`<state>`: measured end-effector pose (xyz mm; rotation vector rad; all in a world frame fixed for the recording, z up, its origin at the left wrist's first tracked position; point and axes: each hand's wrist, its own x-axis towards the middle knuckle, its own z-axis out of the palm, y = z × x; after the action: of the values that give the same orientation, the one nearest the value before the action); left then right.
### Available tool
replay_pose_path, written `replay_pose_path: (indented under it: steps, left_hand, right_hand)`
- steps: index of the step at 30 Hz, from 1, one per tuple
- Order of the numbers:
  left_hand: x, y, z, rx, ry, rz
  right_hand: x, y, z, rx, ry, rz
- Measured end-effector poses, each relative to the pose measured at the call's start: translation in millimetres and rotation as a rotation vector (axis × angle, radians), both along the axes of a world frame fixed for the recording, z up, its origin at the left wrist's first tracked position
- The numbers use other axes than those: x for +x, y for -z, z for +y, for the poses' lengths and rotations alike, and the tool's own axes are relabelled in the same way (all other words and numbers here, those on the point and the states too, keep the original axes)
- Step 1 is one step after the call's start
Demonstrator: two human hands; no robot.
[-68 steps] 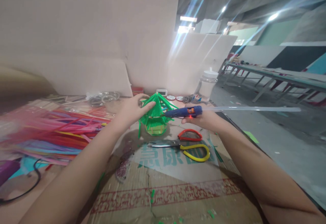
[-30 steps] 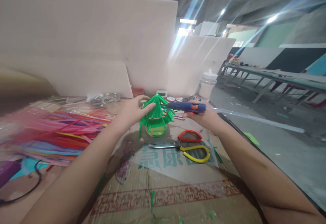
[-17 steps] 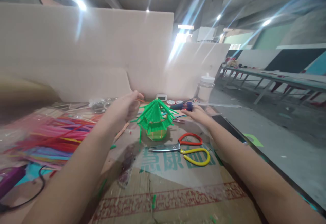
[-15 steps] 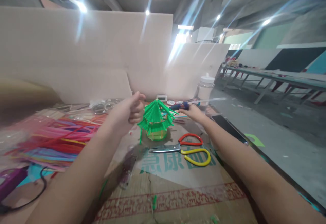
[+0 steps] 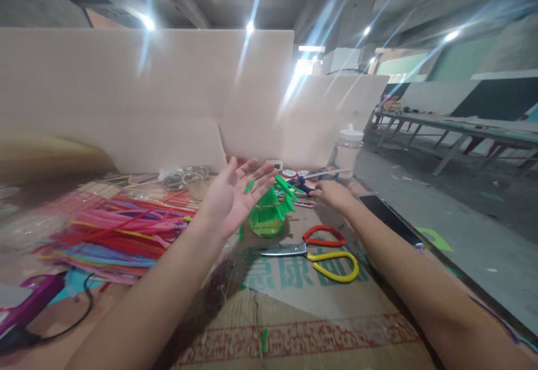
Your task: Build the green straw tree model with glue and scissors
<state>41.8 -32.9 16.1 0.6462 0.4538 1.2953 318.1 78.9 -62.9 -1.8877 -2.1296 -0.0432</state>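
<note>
1. Shows a purple corded tool (image 5: pixel 37 297) at lower left of the frame.
2. Shows heaped pipe cleaners (image 5: pixel 121 224) at mid-left.
3. Holds the left hand (image 5: pixel 237 199) open, fingers spread, grasping nothing, partly covering the green pipe-cleaner model (image 5: pixel 269 225) at centre.
4. Shows scissors (image 5: pixel 305 249) right of centre, below the model.
5. Extends the right hand (image 5: pixel 334 195) to the blue glue gun (image 5: pixel 303 186); cannot tell grip.
6. Shows a phone (image 5: pixel 389 220) at mid-right.

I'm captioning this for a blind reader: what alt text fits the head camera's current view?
An open left hand partly hides a green fringed model; the right hand is at a blue glue gun beside it. Red-and-yellow-handled scissors lie nearer, on cardboard.
</note>
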Motion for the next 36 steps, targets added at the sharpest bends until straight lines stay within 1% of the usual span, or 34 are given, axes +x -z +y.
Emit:
replay_pose_path:
  steps: [2,3,4,5,6,7,8,9,11,13,16,20,22,24,26,27,29,30,31,33,34,36]
  left_hand:
    - [2,-1.7,-4,0.010,0.034,0.017]
    - [4,-2.3,-6,0.012,0.048,0.023]
    - [6,-2.6,-9,0.012,0.064,0.027]
    - [9,-2.6,-11,0.009,0.083,0.032]
    - [11,-2.2,-13,0.008,0.102,0.036]
    - [13,-1.7,-15,0.010,0.124,0.042]
    - [14,-1.1,-17,0.016,0.143,0.049]
    - [16,-0.4,-19,0.025,0.156,0.056]
    - [16,0.6,-21,0.046,0.166,0.071]
    - [16,1.4,-22,0.055,0.179,0.089]
    - [17,3.8,-20,0.072,0.214,0.092]
    - [21,7.8,-17,0.090,0.241,0.107]
    - [20,7.6,-15,0.090,0.199,0.167]
    - [13,5.3,-15,0.159,0.103,0.281]
    - [3,3.2,-16,0.330,0.046,0.509]
    - [-2,3.5,-17,0.449,0.053,0.682]
    - [-5,9.3,-22,0.645,0.221,1.110]
    - [-2,15.4,-24,0.747,0.299,1.296]
    - [3,23.4,-27,0.873,0.313,1.409]
    - [22,43.0,-31,1.082,0.324,1.541]
    - [32,53.2,-33,1.131,0.342,1.610]
    - [51,71.5,-34,1.111,0.345,1.791]
  right_hand:
    - [2,-21.8,-27,0.057,0.049,-0.023]
    - [-2,-32.5,-42,0.125,0.062,-0.021]
    - [-10,-42.1,-58,0.285,0.023,0.037]
    - [-20,-50.0,-72,0.437,-0.077,0.137]
    - [-32,-55.8,-86,0.512,-0.263,0.232]
    - [-46,-59.4,-98,0.540,-0.475,0.286]
    - [-59,-60.9,-106,0.524,-0.653,0.296]
    - [-72,-60.6,-112,0.520,-0.751,0.303]
    - [-92,-56.8,-116,0.583,-0.843,0.302]
    - [-103,-52.1,-112,0.640,-0.843,0.271]
    - [-109,-48.0,-106,0.686,-0.819,0.272]
    - [-108,-47.4,-107,0.655,-0.821,0.327]
    - [-104,-49.1,-110,0.611,-0.808,0.379]
    - [-95,-53.0,-113,0.555,-0.788,0.438]
    - [-78,-58.2,-112,0.499,-0.720,0.455]
    - [-66,-60.3,-109,0.471,-0.649,0.441]
    - [-37,-61.0,-97,0.402,-0.436,0.391]
    - [-22,-58.8,-89,0.318,-0.351,0.335]
    - [-8,-54.5,-80,0.242,-0.286,0.267]
    - [18,-40.8,-61,0.132,-0.234,0.149]
    - [27,-32.0,-52,0.078,-0.241,0.121]
    - [38,-13.7,-37,0.054,-0.255,0.110]
